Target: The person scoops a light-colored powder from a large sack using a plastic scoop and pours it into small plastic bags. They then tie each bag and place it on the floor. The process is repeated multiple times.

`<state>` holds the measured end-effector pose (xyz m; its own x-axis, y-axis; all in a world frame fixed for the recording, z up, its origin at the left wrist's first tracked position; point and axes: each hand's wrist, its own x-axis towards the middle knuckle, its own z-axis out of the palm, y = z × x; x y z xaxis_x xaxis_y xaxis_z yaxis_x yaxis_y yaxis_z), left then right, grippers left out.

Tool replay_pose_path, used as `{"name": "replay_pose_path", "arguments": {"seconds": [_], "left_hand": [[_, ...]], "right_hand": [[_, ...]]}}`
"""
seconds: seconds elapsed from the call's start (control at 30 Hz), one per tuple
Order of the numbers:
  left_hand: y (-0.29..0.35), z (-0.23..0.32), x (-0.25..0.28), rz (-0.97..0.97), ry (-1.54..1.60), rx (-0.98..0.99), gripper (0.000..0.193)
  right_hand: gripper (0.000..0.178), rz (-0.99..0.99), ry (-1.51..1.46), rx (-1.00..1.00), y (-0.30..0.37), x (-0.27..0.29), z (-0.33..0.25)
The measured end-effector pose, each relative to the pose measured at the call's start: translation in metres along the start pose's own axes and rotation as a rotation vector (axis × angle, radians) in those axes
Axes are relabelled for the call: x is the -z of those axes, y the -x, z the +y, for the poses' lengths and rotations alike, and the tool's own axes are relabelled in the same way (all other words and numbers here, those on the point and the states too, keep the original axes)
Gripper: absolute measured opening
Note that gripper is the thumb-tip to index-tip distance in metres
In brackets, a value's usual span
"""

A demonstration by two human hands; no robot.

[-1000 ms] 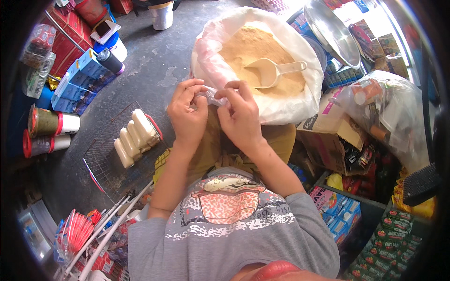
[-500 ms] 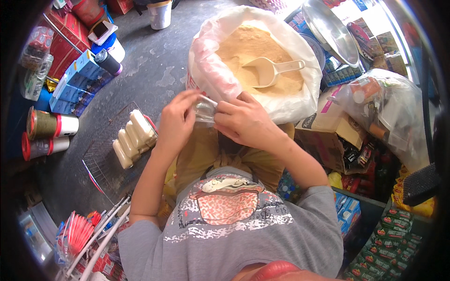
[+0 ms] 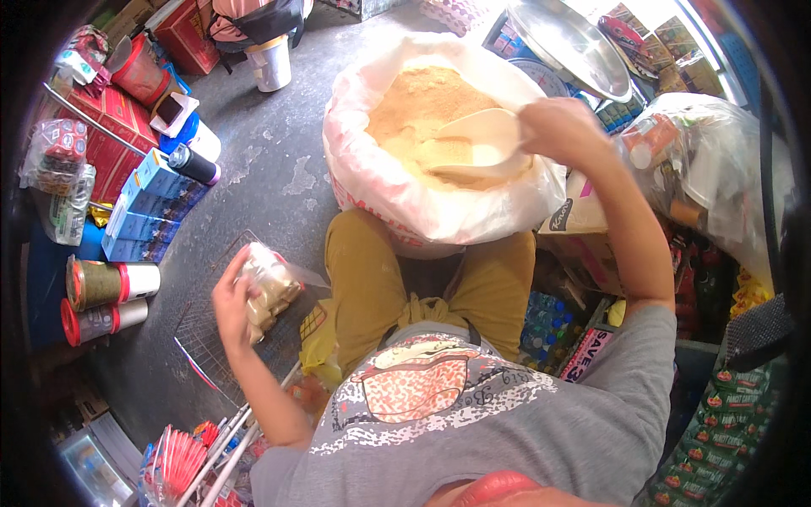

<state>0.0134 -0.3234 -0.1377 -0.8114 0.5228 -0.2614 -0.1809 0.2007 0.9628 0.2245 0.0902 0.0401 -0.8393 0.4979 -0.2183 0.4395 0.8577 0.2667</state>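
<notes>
A large white sack (image 3: 355, 182) of light-brown grainy stuff (image 3: 422, 97), looking like brown sugar, stands in front of my knees. My right hand (image 3: 562, 131) is closed round the handle of a cream-coloured scoop (image 3: 494, 139), whose bowl rests in the grains. Off to the left, my left hand (image 3: 232, 291) pinches a thin clear plastic bag (image 3: 308, 273); motion blurs the fingertips. Behind that bag, several filled, tan, sausage-shaped bags (image 3: 272, 304) lie in a wire basket (image 3: 207, 325), partly covered by the hand and the plastic.
To the right are a cardboard box (image 3: 583, 241) and a big clear bag of goods (image 3: 701, 160). A metal pan (image 3: 574, 51) sits beyond the sack. Lidded tubs (image 3: 110, 283) and blue boxes (image 3: 144, 211) line the left. White poles (image 3: 224, 456) lean at lower left.
My hands have parted: the right moved from the plastic bag to the scoop's handle, the left swung down and left with the bag toward the basket. The view has shifted slightly.
</notes>
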Motion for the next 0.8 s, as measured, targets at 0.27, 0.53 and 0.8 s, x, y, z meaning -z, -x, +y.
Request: {"name": "replay_pose_path", "arguments": {"seconds": [0.27, 0.53, 0.8], "left_hand": [[-0.008, 0.005, -0.012, 0.017, -0.08, -0.055, 0.049], [-0.017, 0.064, -0.021, -0.056, -0.056, -0.182, 0.049], [-0.075, 0.14, -0.167, -0.477, -0.236, -0.444, 0.051]], "right_hand": [[0.043, 0.018, -0.564, -0.147, -0.034, -0.107, -0.094], [0.039, -0.043, -0.559, -0.25, -0.039, -0.083, -0.098], [0.05, 0.188, -0.712, -0.111, 0.017, -0.076, -0.012]]}}
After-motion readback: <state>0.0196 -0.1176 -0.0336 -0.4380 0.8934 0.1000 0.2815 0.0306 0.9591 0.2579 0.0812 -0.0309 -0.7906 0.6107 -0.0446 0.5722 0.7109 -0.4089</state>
